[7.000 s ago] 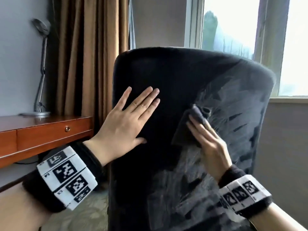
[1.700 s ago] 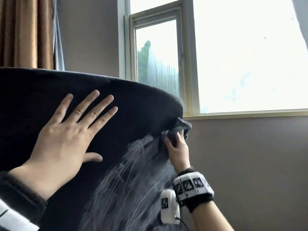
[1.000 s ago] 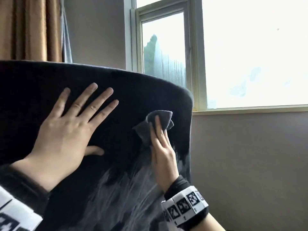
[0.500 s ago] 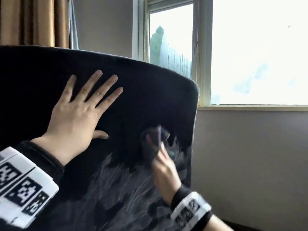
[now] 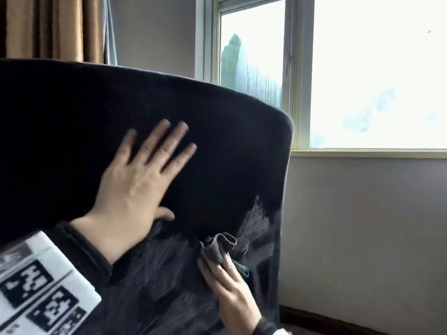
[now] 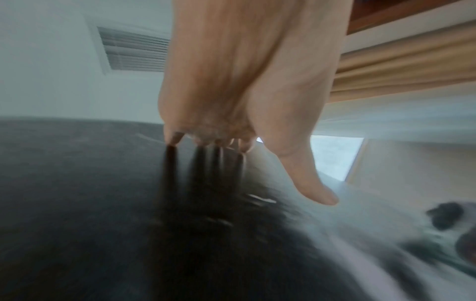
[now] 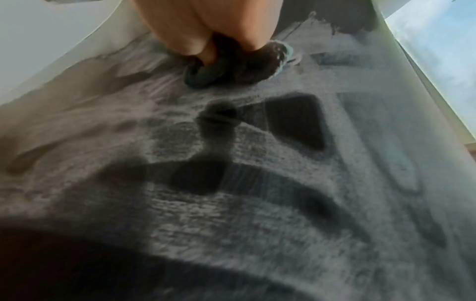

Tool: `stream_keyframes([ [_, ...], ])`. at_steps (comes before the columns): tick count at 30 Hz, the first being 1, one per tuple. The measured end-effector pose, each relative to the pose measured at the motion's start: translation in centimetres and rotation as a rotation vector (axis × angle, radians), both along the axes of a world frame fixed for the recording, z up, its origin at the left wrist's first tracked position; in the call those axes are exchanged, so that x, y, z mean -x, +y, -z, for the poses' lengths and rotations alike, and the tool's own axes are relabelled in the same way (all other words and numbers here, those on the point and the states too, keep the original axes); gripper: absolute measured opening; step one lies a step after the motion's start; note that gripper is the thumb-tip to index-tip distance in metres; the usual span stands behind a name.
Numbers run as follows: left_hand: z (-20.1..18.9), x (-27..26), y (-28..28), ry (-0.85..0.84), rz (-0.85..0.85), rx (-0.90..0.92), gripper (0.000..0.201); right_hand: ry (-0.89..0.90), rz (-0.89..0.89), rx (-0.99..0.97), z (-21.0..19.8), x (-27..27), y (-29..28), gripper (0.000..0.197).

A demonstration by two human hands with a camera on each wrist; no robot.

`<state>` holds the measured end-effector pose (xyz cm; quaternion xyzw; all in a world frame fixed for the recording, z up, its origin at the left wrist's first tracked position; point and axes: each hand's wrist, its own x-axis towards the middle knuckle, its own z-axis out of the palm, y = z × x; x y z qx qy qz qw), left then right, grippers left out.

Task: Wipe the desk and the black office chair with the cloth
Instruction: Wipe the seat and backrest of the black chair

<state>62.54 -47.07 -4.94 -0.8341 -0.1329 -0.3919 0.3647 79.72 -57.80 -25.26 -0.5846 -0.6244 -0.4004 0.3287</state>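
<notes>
The black office chair (image 5: pixel 242 153) fills the left and middle of the head view, its backrest turned toward me. My left hand (image 5: pixel 142 180) lies flat on the backrest with the fingers spread and straight, holding nothing; the left wrist view shows the same left hand (image 6: pixel 244 81) on the blurred chair fabric (image 6: pixel 77 183). Lower right, my right hand (image 5: pixel 229 293) presses a bunched grey cloth (image 5: pixel 217 247) against the backrest. In the right wrist view my right hand (image 7: pixel 206 26) pinches the cloth (image 7: pixel 231 69) against the chair (image 7: pixel 257 203). Pale wipe streaks mark the fabric. The desk is out of view.
A window (image 5: pixel 362 68) with a pale sill (image 5: pixel 362 153) stands behind the chair at the right, above a grey wall (image 5: pixel 362 226). Brown curtains (image 5: pixel 48 27) hang at the top left. A ceiling vent (image 6: pixel 134 51) appears in the left wrist view.
My right hand has dragged the cloth down the backrest from near its top right edge, leaving fresh streaks. My left hand stays flat on the backrest.
</notes>
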Motion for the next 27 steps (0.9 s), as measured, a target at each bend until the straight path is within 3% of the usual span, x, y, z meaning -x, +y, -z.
stream_keyframes([
  [2, 1.7, -0.9, -1.1, 0.201, -0.085, 0.039, 0.133, -0.088, 0.052, -0.002, -2.1, -1.2, -1.2, 0.043],
  [6, 3.0, -1.6, -0.5, 0.234, -0.161, 0.043, 0.121, 0.196, 0.145, -0.298, -8.4, -5.4, -1.9, 0.049],
  [9, 2.7, -1.8, -0.9, 0.271, -0.216, 0.084, 0.118, 0.214, 0.162, -0.330, -4.6, -4.6, -0.5, 0.056],
  [11, 2.7, -2.2, -1.3, 0.266, -0.230, 0.079, 0.117, 0.200, 0.152, -0.274, 0.8, -2.3, 0.1, 0.044],
  [13, 2.7, -2.5, -1.3, 0.262, -0.227, 0.070, 0.117, 0.193, 0.116, -0.240, 3.1, -1.7, -0.5, 0.039],
  [15, 2.7, -2.7, -1.4, 0.273, -0.222, 0.072, 0.116, 0.242, 0.154, -0.234, 0.7, -3.6, -0.7, 0.053],
  [17, 2.6, -3.0, -1.5, 0.279, -0.226, 0.058, 0.115, 0.381, 0.206, -0.318, -4.2, -5.8, -0.9, 0.074],
  [19, 2.6, -3.4, -1.6, 0.294, -0.243, 0.035, 0.114, 0.503, 0.236, -0.364, -7.6, -7.8, -0.6, 0.079],
  [21, 2.6, -3.9, -1.7, 0.296, -0.250, 0.036, 0.113, 0.628, 0.260, -0.372, -7.1, -8.1, 0.0, 0.085],
  [24, 2.7, -4.4, -1.9, 0.296, -0.248, 0.035, 0.112, 0.918, 0.305, -0.299, -1.1, -6.6, 0.4, 0.085],
  [27, 2.7, -4.7, -2.1, 0.302, -0.261, 0.031, 0.112, 1.038, 0.301, -0.270, -0.6, -6.3, -0.2, 0.055],
])
